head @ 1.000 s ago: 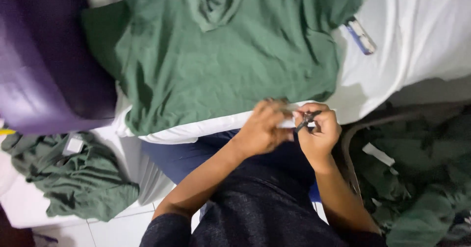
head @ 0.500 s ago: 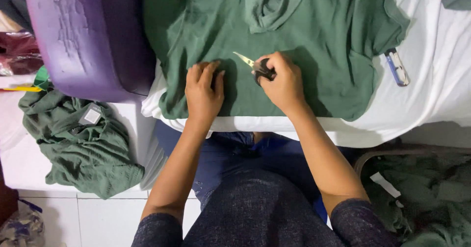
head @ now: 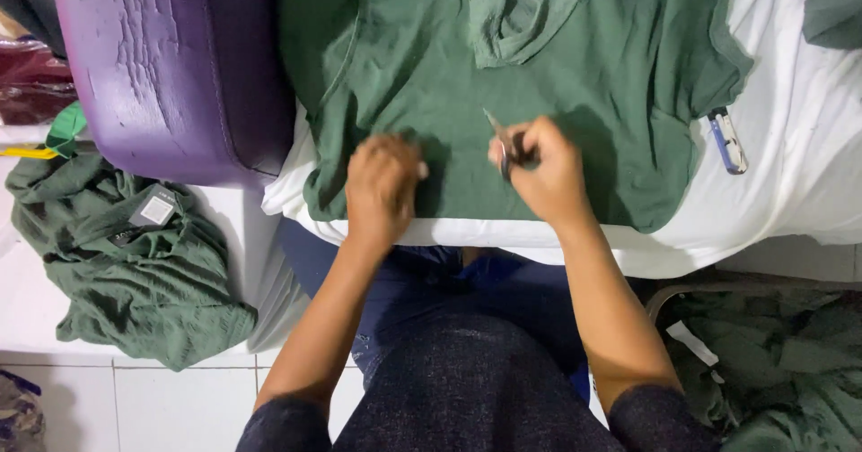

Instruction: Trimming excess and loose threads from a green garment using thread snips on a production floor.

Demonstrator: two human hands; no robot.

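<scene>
My left hand (head: 383,185) lies flat on the shirt (head: 503,84) — right hand (head: 539,169), at its 3 o'clock, grips snips (head: 503,142).

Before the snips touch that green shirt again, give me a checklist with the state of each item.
1. Green shirt spread flat on the white padded table: ok.
2. Left hand pressing the shirt down beside the work spot: ok.
3. Right hand closed on the small snips: ok.
4. Snip blades open or closed: cannot tell, blurred.
5. Left fingertips apart from the blade tip: ok, a gap shows.
6. Blue-and-white lighter-like object off the shirt, on the table by the sleeve: ok.
</scene>
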